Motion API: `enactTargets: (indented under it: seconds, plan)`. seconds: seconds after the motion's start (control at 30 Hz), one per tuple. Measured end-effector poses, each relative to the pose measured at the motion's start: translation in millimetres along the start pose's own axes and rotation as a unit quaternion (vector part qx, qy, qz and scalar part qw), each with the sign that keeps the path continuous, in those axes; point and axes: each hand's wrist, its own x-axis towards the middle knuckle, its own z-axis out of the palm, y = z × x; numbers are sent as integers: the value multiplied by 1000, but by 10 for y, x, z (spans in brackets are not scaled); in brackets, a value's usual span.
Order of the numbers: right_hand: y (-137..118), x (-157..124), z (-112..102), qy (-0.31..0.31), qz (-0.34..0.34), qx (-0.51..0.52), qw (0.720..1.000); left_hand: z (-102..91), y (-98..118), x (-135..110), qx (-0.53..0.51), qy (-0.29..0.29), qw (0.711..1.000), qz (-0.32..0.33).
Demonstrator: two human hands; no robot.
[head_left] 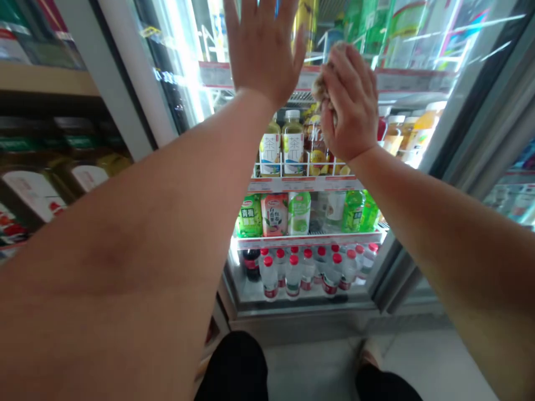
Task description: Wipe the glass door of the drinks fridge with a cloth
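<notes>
My left hand (265, 53) lies flat with fingers spread against the glass door (309, 309) of a drinks fridge; its fingertips run past the top of the view. To its right, my right hand (353, 103) is closed round a bunched, light-coloured cloth (321, 89), which is pressed on the same glass. Only the cloth's edges show past the fingers. Behind the glass, tea bottles with white labels (293, 146) stand just below my hands.
Lower fridge shelves hold green bottles (353, 211), a pink bottle (275, 215) and several red-capped water bottles (293, 275). Large dark jars (37, 184) stand on a shelf at the left. My feet are on the grey floor (309, 367) close to the fridge's base.
</notes>
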Motion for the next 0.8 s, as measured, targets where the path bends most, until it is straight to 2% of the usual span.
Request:
enactTargets:
  seconds: [0.07,0.1,0.23,0.3,0.37,0.47,0.5,0.53,0.67,0.8]
  plan:
    - [-9,-6,-8,-15,-27,2,1000,-12,1,-17,7,-5,1000,7]
    - [-6,-2,5,2,-13,2,1000,-17,3,-24,12,-5,1000,11]
    - [59,34,115,122,134,-15,983,-29,7,-29,22,-11,1000,4]
    - [92,38,142,130,163,-19,978,-26,4,-22,18,-9,1000,4]
    - [100,25,128,95,133,-11,986,-21,-2,-16,10,-5,1000,12]
    - [67,-1,79,12,32,18,999,-17,-5,-9,1,-6,1000,13]
    - [52,-4,70,2,13,25,1000,-17,-4,-5,-3,-4,1000,15]
    - [39,-4,67,6,12,27,1000,-16,-2,-2,-5,-2,1000,13]
    - [27,8,83,84,86,-5,993,-4,-7,2,-1,-2,1000,3]
    - [34,-8,52,44,14,-11,999,8,-13,-6,-8,-5,1000,13]
